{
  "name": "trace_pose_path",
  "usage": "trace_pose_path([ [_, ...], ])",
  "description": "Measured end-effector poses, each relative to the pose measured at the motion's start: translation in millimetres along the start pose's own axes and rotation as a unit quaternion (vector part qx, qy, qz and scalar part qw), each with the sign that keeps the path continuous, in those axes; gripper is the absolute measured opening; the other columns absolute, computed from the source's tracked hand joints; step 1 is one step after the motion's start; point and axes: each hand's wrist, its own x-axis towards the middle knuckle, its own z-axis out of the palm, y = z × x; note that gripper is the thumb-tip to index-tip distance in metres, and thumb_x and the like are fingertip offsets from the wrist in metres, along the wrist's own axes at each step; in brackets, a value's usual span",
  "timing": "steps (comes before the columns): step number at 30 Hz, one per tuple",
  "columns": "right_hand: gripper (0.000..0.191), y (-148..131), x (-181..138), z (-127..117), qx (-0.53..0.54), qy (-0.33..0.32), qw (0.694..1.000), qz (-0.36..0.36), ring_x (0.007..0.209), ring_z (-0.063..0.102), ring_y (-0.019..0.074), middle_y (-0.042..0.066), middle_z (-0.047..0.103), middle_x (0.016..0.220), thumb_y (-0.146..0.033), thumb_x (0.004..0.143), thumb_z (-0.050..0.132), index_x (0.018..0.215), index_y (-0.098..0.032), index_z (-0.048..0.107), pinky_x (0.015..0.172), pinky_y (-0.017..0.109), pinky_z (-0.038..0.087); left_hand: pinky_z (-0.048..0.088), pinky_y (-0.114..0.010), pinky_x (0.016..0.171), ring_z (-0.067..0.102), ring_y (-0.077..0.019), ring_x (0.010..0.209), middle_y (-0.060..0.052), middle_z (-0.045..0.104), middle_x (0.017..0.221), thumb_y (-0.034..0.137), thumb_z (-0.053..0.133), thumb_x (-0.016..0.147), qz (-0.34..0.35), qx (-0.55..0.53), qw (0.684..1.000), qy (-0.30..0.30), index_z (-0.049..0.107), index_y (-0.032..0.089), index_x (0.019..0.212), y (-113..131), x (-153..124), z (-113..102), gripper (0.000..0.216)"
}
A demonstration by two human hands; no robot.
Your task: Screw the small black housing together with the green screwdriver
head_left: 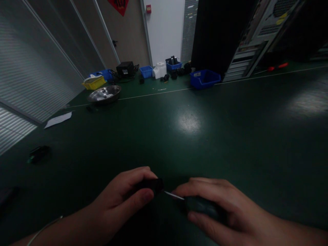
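Gripping a dark-handled screwdriver, the right hand pointed its slim shaft leftward, toward the end of a small black part the left hand pinched.

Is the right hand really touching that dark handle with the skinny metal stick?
Touching. The head view shows the right hand gripping the dark handle between its thumb and fingers.

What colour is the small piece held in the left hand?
The small piece held in the left hand looks black in the dim light; head view.
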Motion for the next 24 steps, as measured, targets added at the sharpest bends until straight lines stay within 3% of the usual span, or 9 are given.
trace_pose_path([
  [4, 0.046, -1.1, 1.3, -0.5, 0.002, 0.004, 1.0, -0.002, 0.101, 0.073, 0.0191, -0.001, 0.079, 0.106, -0.004, 0.08, 0.066, 0.116, -0.031, 0.072, 0.073, 0.017, 0.058, 0.048, -0.02, 0.073, 0.062, -0.0173, 0.081, 0.003, 0.069, 0.087, 0.036, 0.058, 0.094, 0.02, 0.011, 1.0, 0.015, 0.07, 0.032, 0.096, 0.7, 0.8, -1.7, 0.013],
  [8, 0.046, 0.1, -1.4, -1.2, 0.0, 0.006, 1.0, -0.001, 0.101, 0.073, 0.0192, 0.0, 0.079, 0.108, -0.005, 0.081, 0.066, 0.118, -0.031, 0.071, 0.074, 0.018, 0.059, 0.048, -0.019, 0.078, 0.063, -0.0171, 0.09, 0.003, 0.07, 0.099, 0.032, 0.059, 0.095, 0.012, 0.029, 0.999, 0.005, 0.069, 0.034, 0.104, 0.9, 0.2, -1.3, 0.014],
  [13, 0.045, 2.7, -3.6, 1.1, -0.003, 0.006, 1.0, 0.0, 0.103, 0.073, 0.0208, 0.0, 0.078, 0.111, -0.007, 0.081, 0.067, 0.118, -0.032, 0.071, 0.07, 0.018, 0.059, 0.048, -0.02, 0.066, 0.061, -0.0156, 0.073, 0.003, 0.065, 0.081, 0.03, 0.057, 0.094, 0.035, 0.049, 0.998, -0.019, 0.068, 0.027, 0.092, 8.1, 4.0, 2.9, 0.012],
  [19, 0.049, 1.5, -3.4, -0.4, 0.006, 0.003, 1.0, 0.0, 0.098, 0.074, 0.0189, -0.001, 0.079, 0.107, -0.004, 0.08, 0.067, 0.118, -0.034, 0.071, 0.073, 0.018, 0.059, 0.045, -0.021, 0.062, 0.06, -0.0156, 0.074, 0.002, 0.062, 0.087, 0.025, 0.064, 0.09, 0.067, 0.084, 0.993, -0.046, 0.068, 0.028, 0.103, 2.2, 8.7, 0.7, 0.015],
  [24, 0.042, 2.0, -5.0, 1.8, -0.001, 0.013, 1.0, -0.004, 0.099, 0.074, 0.0207, 0.001, 0.079, 0.108, -0.007, 0.08, 0.067, 0.113, -0.032, 0.073, 0.072, 0.019, 0.06, 0.042, -0.021, 0.062, 0.058, -0.0143, 0.071, 0.003, 0.059, 0.083, 0.026, 0.066, 0.089, 0.065, 0.055, 0.996, -0.013, 0.069, 0.029, 0.106, -3.1, 6.4, 2.5, 0.018],
])
